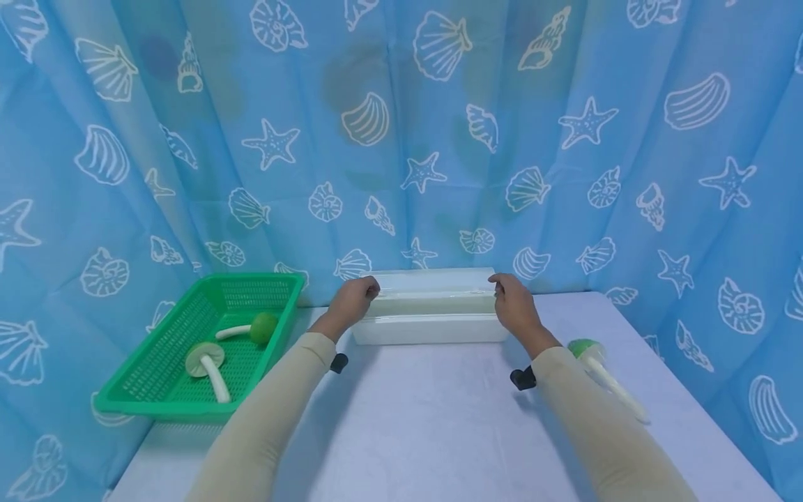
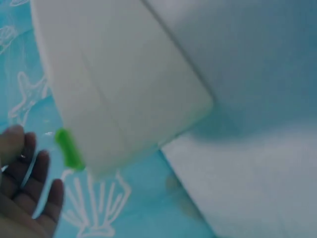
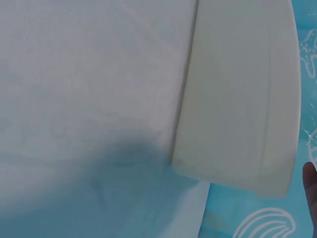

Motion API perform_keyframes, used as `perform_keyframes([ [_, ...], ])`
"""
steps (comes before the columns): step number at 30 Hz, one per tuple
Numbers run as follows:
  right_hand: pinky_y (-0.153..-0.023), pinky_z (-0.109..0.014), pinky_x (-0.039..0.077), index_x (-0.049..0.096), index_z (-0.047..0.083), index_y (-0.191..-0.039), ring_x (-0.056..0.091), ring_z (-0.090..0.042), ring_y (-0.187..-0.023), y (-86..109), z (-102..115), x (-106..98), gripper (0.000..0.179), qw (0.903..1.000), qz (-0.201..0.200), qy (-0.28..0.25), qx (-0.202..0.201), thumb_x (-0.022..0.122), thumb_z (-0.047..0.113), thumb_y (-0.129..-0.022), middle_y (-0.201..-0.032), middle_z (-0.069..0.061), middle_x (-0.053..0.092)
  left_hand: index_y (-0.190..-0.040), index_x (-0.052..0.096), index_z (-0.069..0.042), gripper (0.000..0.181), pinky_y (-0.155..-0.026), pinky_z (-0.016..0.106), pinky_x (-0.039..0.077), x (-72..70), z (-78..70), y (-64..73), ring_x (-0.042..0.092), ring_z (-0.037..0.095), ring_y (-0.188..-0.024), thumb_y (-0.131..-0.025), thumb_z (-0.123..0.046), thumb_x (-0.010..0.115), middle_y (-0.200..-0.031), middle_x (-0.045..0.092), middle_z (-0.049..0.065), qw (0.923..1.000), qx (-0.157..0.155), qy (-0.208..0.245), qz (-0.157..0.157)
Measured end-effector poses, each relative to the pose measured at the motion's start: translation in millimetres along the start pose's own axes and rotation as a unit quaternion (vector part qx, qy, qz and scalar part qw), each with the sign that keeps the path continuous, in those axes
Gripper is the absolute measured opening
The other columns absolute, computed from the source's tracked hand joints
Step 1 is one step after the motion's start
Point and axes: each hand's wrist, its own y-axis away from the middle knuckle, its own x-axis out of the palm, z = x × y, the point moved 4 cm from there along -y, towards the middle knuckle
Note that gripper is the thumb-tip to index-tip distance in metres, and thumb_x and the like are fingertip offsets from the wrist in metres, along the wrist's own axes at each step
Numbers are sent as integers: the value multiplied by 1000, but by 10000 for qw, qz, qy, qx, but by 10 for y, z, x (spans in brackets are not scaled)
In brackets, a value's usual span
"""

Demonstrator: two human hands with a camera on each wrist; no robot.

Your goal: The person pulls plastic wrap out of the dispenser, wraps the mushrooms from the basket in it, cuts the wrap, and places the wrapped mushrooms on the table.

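Observation:
A long white box (image 1: 433, 329) sits at the far edge of the table, its hollow inside facing up and a panel (image 1: 433, 280) standing along its back. My left hand (image 1: 353, 304) is at the box's left end, fingers loosely bent near the upper corner. In the left wrist view those fingers (image 2: 52, 198) show a gap between them and the box. A small green piece (image 2: 69, 149) shows at the box's edge there. My right hand (image 1: 516, 307) is at the right end, forefinger stretched toward the back panel. Only a fingertip (image 3: 310, 176) enters the right wrist view, beside the box.
A green plastic basket (image 1: 188, 408) stands on the left, with two green-capped toy mushrooms (image 1: 216, 376) inside. Another such mushroom (image 1: 605, 380) lies on the table beyond my right forearm. A blue shell-print curtain (image 1: 401, 209) hangs close behind the box. White cloth (image 1: 414, 418) covers the table.

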Motion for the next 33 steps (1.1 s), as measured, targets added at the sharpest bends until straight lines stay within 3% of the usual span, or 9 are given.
perform_keyframes([
  [4,-80,-46,49,55,-2,-124,58,-32,-96,-13,11,-69,29,9995,-266,-134,-134,37,0,-101,-110,-18,54,-108,69,-4,15,-83,35,52,-128,-31,-24,63,21,-97,-98,-10,59,-102,67,5,9988,415,264,-32],
  [8,-84,-48,48,57,-3,-120,56,-34,-99,-85,127,-169,27,9975,-543,-48,-457,38,0,-102,-109,-19,55,-107,70,-3,15,-83,35,52,-254,-64,-36,63,22,-97,-97,-9,60,-101,68,5,9969,630,445,-152],
  [13,-89,-47,47,57,-1,-120,55,-34,-108,-161,230,-238,26,9976,-546,91,-417,38,4,-104,-113,-19,56,-104,69,-9,11,-82,34,52,-341,-42,-23,62,19,-94,-98,-11,60,-99,67,2,9973,486,517,-210],
  [23,-80,-45,46,54,-2,-123,52,-30,-92,-194,280,-264,30,9971,-601,189,-436,33,-3,-101,-103,-19,51,-104,65,-7,12,-72,33,51,-379,15,-9,58,19,-83,-100,-15,57,-91,62,2,9958,-34,911,41],
  [30,-81,-45,48,55,-2,-122,52,-31,-92,-258,368,-340,30,9947,-813,74,-626,34,-6,-100,-102,-19,51,-106,66,-4,15,-75,35,52,-524,-47,-12,60,20,-85,-100,-15,57,-93,66,7,9947,250,987,113],
  [33,-79,-44,48,55,-3,-121,53,-31,-89,-293,413,-377,31,9932,-881,70,-760,34,-8,-99,-100,-18,51,-103,66,-6,14,-75,33,53,-603,-78,-13,62,18,-84,-100,-16,57,-92,66,5,9940,183,1079,82],
])
